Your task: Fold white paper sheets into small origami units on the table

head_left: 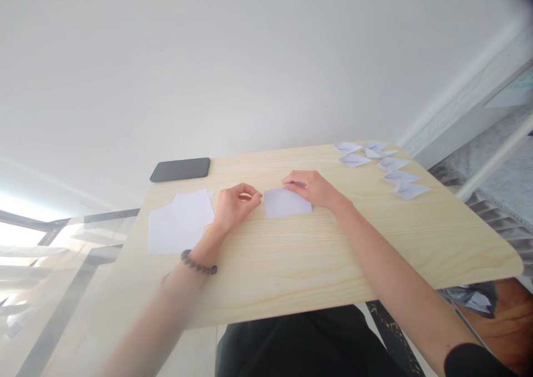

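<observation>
On one pale wooden table (pixel 291 271), one white sheet (pixel 287 206) lies between two hands: the right hand (pixel 314 188) pinches its far edge, while the left hand (pixel 234 206), fingertips together, is just beside it. Seven folded papers (pixel 410 191) (two overlap) sit far right; left lie overlapping loose sheets (pixel 179 221) and one phone (pixel 180 170). Greenish marks (pixel 525 84) at the right are too blurred to read.

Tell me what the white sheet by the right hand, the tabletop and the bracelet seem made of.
White sheet: probably paper, matte, judging by its thin, crisp edges. Tabletop: wood or wood-look laminate, smooth and pale; grain shows, though possibly printed. Bracelet: dark round beads, perhaps wood or stone; too small to judge the finish.
</observation>
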A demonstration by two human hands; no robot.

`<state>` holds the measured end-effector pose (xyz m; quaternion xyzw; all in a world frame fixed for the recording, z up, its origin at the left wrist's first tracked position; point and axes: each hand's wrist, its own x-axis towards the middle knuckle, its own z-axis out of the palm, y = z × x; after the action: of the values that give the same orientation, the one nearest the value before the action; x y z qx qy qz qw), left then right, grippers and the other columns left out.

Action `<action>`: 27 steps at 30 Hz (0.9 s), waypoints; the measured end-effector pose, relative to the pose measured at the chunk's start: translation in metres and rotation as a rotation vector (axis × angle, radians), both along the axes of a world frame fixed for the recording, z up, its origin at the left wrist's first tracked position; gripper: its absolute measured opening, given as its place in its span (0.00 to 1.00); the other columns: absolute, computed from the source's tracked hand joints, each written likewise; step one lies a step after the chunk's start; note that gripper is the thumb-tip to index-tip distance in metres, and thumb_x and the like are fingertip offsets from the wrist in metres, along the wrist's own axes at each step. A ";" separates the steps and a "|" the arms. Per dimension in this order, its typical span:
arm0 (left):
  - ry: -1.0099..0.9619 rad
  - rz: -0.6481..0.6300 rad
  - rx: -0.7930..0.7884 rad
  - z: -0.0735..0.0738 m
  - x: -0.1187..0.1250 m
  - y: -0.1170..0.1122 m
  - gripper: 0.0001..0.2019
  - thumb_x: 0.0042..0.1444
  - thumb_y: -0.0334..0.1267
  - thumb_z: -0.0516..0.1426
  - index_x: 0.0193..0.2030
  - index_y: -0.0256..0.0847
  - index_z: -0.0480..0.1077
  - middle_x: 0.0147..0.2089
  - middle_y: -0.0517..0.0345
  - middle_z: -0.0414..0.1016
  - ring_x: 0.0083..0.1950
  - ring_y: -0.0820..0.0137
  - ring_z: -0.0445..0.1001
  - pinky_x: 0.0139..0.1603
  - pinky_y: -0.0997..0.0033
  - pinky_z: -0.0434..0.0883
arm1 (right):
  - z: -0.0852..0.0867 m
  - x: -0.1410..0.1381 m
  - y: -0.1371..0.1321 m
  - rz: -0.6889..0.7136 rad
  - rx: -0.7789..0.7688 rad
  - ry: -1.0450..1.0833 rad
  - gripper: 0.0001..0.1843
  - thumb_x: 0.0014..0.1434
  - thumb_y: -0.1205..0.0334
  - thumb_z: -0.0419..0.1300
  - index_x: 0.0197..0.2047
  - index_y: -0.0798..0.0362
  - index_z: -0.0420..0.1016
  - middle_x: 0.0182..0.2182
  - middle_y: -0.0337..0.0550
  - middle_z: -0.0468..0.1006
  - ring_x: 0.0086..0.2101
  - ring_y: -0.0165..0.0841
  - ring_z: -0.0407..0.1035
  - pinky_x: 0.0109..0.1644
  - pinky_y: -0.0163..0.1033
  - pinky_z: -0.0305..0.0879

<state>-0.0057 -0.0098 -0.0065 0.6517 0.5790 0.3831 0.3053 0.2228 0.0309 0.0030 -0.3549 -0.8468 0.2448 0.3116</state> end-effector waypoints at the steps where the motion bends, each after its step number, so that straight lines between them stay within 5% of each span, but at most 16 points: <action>1: -0.014 0.016 -0.003 0.001 -0.003 0.001 0.10 0.48 0.44 0.56 0.29 0.38 0.70 0.35 0.55 0.77 0.36 0.67 0.76 0.39 0.71 0.70 | 0.000 0.004 0.002 -0.041 -0.002 0.023 0.10 0.58 0.59 0.51 0.33 0.52 0.73 0.32 0.41 0.75 0.33 0.31 0.67 0.37 0.35 0.59; 4: -0.045 0.047 -0.006 0.003 -0.005 0.001 0.10 0.49 0.44 0.56 0.30 0.38 0.70 0.37 0.55 0.77 0.38 0.67 0.76 0.40 0.72 0.69 | -0.001 0.009 0.004 -0.090 -0.045 0.020 0.10 0.57 0.58 0.52 0.32 0.53 0.73 0.32 0.41 0.75 0.33 0.31 0.67 0.37 0.35 0.59; 15: -0.004 -0.081 0.042 -0.001 0.016 -0.001 0.12 0.51 0.45 0.54 0.32 0.39 0.71 0.36 0.57 0.75 0.36 0.70 0.73 0.39 0.72 0.70 | -0.004 -0.027 -0.013 0.065 -0.021 -0.010 0.11 0.59 0.59 0.50 0.33 0.52 0.72 0.32 0.40 0.74 0.32 0.30 0.66 0.36 0.35 0.59; 27: 0.062 -0.147 0.050 -0.002 0.008 0.001 0.08 0.49 0.41 0.54 0.28 0.39 0.70 0.31 0.58 0.76 0.35 0.69 0.74 0.39 0.73 0.69 | 0.003 -0.014 -0.010 0.046 -0.088 -0.055 0.10 0.58 0.59 0.51 0.32 0.52 0.72 0.31 0.39 0.74 0.31 0.29 0.65 0.37 0.35 0.58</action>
<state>0.0021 -0.0089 -0.0085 0.7113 0.5291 0.3538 0.2982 0.2090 0.0212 0.0059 -0.3552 -0.8513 0.2790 0.2668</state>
